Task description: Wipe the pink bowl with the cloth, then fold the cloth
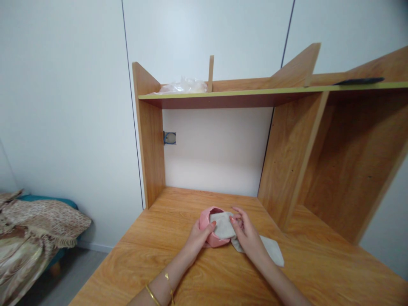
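My left hand (203,233) is closed around the near left side of a pink faceted bowl (219,242), which is tilted on its side with its opening toward the right. The left thumb lies over the rim. A light grey cloth (222,224) is partly inside the bowl, and its loose end spreads to the right on the desk beneath my right wrist. My right hand (244,227) pinches the cloth at the bowl's mouth between thumb and fingers. The fingers of my left hand behind the bowl are hidden.
The wooden desk (178,212) has side panels and an upper shelf (236,92). A clear plastic bag (183,86) and a flat dark object (360,81) lie on the shelf. A wall socket opening (170,138) is at the back left. Patterned blankets (51,216) cover furniture at left.
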Motion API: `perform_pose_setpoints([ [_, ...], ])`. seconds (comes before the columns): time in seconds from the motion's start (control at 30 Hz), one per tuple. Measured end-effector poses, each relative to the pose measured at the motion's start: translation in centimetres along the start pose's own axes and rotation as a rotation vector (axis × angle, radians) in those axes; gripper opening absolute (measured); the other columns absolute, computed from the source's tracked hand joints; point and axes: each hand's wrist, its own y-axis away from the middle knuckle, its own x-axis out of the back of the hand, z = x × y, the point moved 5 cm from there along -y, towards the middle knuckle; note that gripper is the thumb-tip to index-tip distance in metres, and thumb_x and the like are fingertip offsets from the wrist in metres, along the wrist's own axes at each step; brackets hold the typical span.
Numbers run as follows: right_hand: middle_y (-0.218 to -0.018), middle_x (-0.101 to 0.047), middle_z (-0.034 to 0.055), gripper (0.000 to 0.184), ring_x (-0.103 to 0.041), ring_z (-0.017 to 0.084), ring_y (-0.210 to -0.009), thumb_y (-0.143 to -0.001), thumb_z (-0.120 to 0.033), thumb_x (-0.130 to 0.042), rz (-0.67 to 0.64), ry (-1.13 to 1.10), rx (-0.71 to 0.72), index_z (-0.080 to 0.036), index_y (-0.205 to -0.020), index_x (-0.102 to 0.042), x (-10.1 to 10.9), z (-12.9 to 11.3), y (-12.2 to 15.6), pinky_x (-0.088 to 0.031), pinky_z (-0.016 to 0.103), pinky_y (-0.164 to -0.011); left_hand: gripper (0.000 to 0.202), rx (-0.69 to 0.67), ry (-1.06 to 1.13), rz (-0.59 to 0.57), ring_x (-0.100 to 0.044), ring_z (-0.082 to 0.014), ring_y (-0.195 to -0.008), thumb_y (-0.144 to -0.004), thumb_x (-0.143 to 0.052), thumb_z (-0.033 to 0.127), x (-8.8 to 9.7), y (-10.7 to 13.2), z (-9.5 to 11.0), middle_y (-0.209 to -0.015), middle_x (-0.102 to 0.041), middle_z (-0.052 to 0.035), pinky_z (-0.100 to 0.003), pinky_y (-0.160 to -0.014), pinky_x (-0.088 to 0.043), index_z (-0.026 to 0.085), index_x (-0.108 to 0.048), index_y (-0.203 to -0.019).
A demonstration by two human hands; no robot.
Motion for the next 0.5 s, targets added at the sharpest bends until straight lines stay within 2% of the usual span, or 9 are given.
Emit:
perform_pose_setpoints([
  [0.07,-0.082,-0.055,0.005,0.033,-0.055,0.018,-0.075,-0.084,-0.035,-0.031,-0.038,-0.036,0.005,-0.018,-0.11,-0.042,0.0,-0.1,0.0,-0.045,0.031,-0.071,0.055,-0.012,-0.009,0.014,-0.06,-0.0226,-0.087,-0.062,-0.07,0.038,0.1,-0.1,0.0,-0.093,-0.066,-0.0091,-0.027,-0.072,-0.049,0.014,-0.056,-0.109],
  [0.13,-0.084,-0.055,0.0054,0.032,-0.055,0.018,-0.075,-0.082,-0.035,-0.035,-0.025,-0.006,0.017,-0.018,-0.108,-0.045,0.1,-0.2,0.0,-0.045,0.031,-0.07,0.056,-0.028,-0.01,0.016,-0.06,-0.023,-0.087,-0.06,-0.071,0.039,0.2,-0.1,0.0,-0.092,-0.066,-0.0093,-0.028,-0.072,-0.048,0.013,-0.057,-0.108],
  [0.3,-0.091,-0.046,0.0072,0.053,-0.05,0.017,-0.069,-0.07,-0.039,-0.054,0.094,0.136,0.013,-0.014,-0.115,-0.042,0.3,-0.3,0.0,-0.045,0.033,-0.064,0.061,-0.087,-0.019,-0.013,-0.06,-0.0234,-0.088,-0.057,-0.071,0.044,0.1,-0.1,0.2,-0.092,-0.066,-0.0089,-0.031,-0.076,-0.048,0.014,-0.057,-0.108],
  [0.4,-0.09,-0.044,0.0066,0.06,-0.049,0.017,-0.071,-0.068,-0.037,-0.055,0.096,0.134,-0.016,-0.013,-0.12,-0.037,-0.1,0.0,0.1,-0.045,0.033,-0.066,0.061,-0.108,-0.04,-0.023,-0.059,-0.0239,-0.09,-0.058,-0.071,0.046,0.1,-0.1,0.2,-0.094,-0.066,-0.0092,-0.032,-0.079,-0.047,0.014,-0.056,-0.108],
  [0.5,-0.082,-0.045,0.0026,0.056,-0.05,0.016,-0.069,-0.069,-0.034,-0.052,0.094,0.088,-0.044,-0.015,-0.12,-0.038,-0.5,0.8,0.1,-0.045,0.032,-0.067,0.061,-0.121,-0.063,-0.034,-0.058,-0.0242,-0.092,-0.059,-0.07,0.047,0.1,-0.3,0.1,-0.096,-0.065,-0.0096,-0.033,-0.08,-0.046,0.014,-0.056,-0.108],
])
